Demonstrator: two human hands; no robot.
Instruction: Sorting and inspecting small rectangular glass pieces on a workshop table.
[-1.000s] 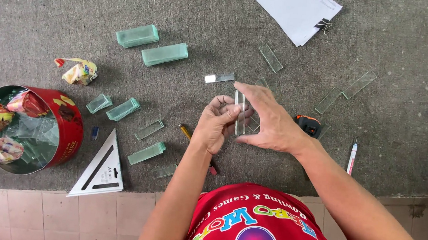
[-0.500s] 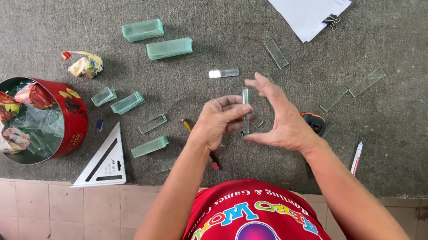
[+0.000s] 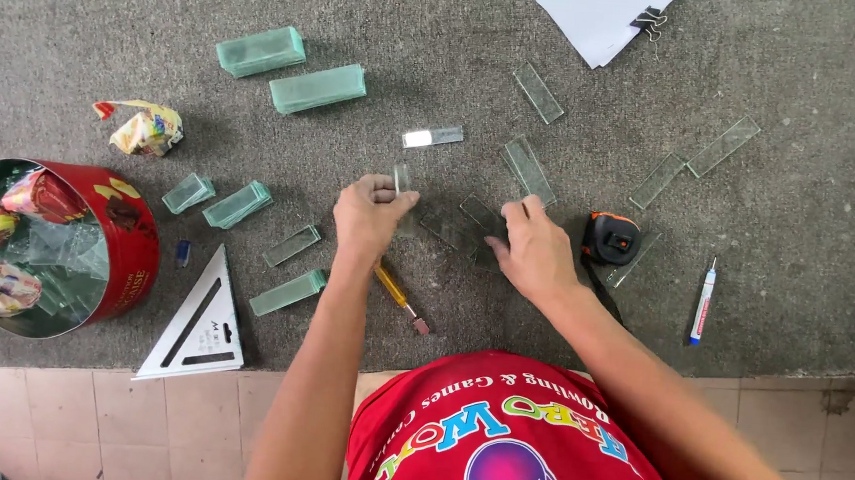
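My left hand (image 3: 369, 218) pinches a narrow clear glass strip (image 3: 403, 179) that stands up from its fingertips, just above the grey mat. My right hand (image 3: 537, 250) is a little to the right, lower down, its fingers closed on a flat clear glass piece (image 3: 477, 216) lying on the mat. Another glass strip (image 3: 530, 169) lies just beyond the right fingertips. A yellow-handled glass cutter (image 3: 399, 296) lies on the mat under my left wrist.
Stacks of green-edged glass strips (image 3: 317, 88) lie at the back left, smaller stacks (image 3: 237, 204) nearer. A red tin (image 3: 136, 250) with wrappers and a white set square (image 3: 196, 329) are left. An orange-and-black tape measure (image 3: 611, 238), a pen (image 3: 704, 301) and clipped papers (image 3: 594, 11) are right.
The hands, which held one glass piece together above the mat, have moved apart. The left now has a narrow strip and the right has lowered its piece to the mat.
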